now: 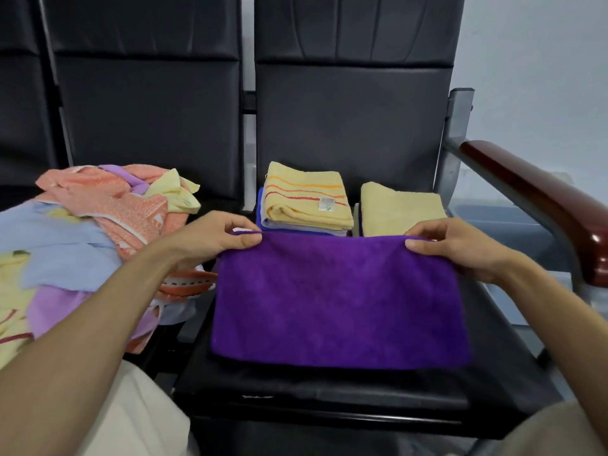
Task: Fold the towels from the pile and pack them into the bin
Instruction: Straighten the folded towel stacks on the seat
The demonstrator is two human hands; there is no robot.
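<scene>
tag (327, 204) on striped towel (306, 199), 12 o'clock: unreadable | purple towel (339, 301): plush, flat | left hand (210, 238), right hand (460, 245): fingers (238, 222) pinch far corners

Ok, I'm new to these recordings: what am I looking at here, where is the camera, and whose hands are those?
There is no machine here. One camera sits on a person's head and looks forward and down, so the two bare arms coming in from the bottom are that person's own. The left hand and right hand each pinch a far corner of a purple towel, which rests on a black seat. Behind it on the same seat are two folded stacks, one topped by a striped towel, the other by a plain yellow towel. On the next seat to the left lies the pile of unfolded towels. A wooden armrest is at the right. No bin shows in this picture.
</scene>
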